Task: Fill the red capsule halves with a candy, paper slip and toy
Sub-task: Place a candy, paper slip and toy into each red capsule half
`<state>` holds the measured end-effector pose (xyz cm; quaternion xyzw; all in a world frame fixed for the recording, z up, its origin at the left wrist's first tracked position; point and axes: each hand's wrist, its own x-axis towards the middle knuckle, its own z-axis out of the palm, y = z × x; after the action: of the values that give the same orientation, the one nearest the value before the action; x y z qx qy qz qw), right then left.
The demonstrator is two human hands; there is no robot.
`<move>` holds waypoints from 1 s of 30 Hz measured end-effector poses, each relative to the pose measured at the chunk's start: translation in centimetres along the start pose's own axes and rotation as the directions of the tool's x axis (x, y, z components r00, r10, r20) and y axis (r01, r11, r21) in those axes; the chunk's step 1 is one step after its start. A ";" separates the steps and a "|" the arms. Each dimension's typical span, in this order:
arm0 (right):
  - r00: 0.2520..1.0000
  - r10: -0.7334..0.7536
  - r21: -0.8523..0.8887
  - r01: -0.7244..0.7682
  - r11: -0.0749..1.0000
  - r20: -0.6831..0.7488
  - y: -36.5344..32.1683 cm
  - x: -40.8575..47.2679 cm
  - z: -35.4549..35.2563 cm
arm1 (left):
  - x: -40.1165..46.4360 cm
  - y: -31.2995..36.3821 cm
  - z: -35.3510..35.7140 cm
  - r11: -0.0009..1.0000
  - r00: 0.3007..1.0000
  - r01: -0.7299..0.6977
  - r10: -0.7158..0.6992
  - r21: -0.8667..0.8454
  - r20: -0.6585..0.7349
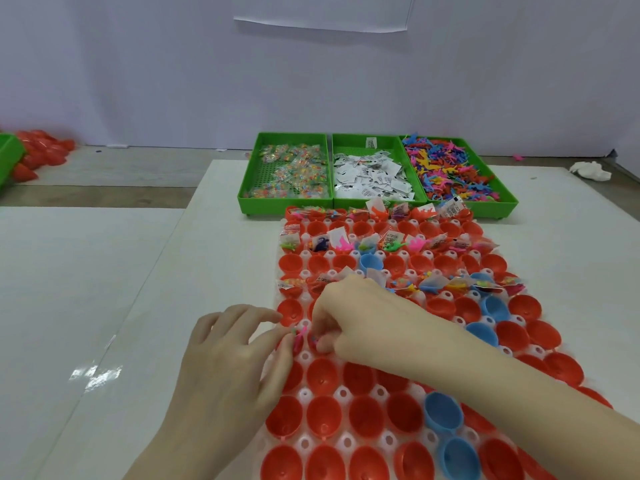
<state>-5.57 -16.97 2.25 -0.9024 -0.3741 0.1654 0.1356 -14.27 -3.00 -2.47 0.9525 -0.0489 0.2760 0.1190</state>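
Nearest us, empty red capsule halves (pixel 323 379) sit in the white tray (pixel 304 356). Our left hand (pixel 228 355) and right hand (pixel 349 317) meet at the tray's left edge, fingertips pinching small pink toys (pixel 300 336). Beyond, three green bins (pixel 377 174) hold candy (pixel 294 171), paper slips (pixel 372 178), toys.

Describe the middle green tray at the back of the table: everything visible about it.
The middle green tray is a shallow rectangular bin of what looks like bright green plastic, with a perforated grid floor and low walls. It sits flat, flanked on both sides by matching trays that appear to touch it. It holds a loose heap of small white paper slips with black print, piled toward the front, leaving bare floor at the back. Neither hand touches it.
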 end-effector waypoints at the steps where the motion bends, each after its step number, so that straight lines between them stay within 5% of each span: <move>1: 1.000 -0.021 -0.012 0.021 1.000 -0.016 0.1 -0.1 -0.2 | -0.1 -0.3 0.4 1.000 1.000 -0.002 0.002 -0.010 -0.021; 7: 0.988 -0.113 -0.040 0.109 0.993 -0.102 0.9 -1.3 -2.6 | 2.2 -1.2 -0.2 0.979 0.984 0.115 -0.136 -0.171 -0.119; 11: 0.969 0.043 0.105 -0.018 0.994 -0.245 3.8 -1.2 -6.7 | 6.4 -2.8 0.4 0.921 0.958 0.200 -0.255 -0.333 -0.128; 14: 0.865 0.192 0.152 -0.136 0.979 -0.464 8.7 0.3 -9.2 | 10.7 -4.1 1.7 0.843 0.918 0.307 -0.384 -0.442 -0.094; 18: 0.633 0.434 0.236 -0.375 0.897 -0.641 17.5 2.4 -10.1 | 16.1 -6.1 4.5 0.772 0.893 0.406 -0.449 -0.488 0.032; 20: 0.601 0.513 0.252 -0.467 0.848 -0.613 21.1 3.1 -9.9 | 18.3 -6.8 6.0 0.778 0.899 0.422 -0.423 -0.465 0.109; 26: 0.722 0.573 0.217 -0.533 0.818 -0.388 25.0 5.5 -9.6 | 21.5 -9.2 9.9 0.893 0.821 0.443 -0.367 -0.083 0.437; 30: 0.732 0.602 0.209 -0.565 0.798 -0.319 25.6 6.8 -9.2 | 21.7 -9.9 11.3 0.864 0.816 0.497 -0.433 -0.082 0.382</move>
<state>18.80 -30.64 -0.13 -0.9805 -0.0309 0.0447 0.1887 11.40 3.14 -1.99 0.9542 0.1413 0.0585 0.2571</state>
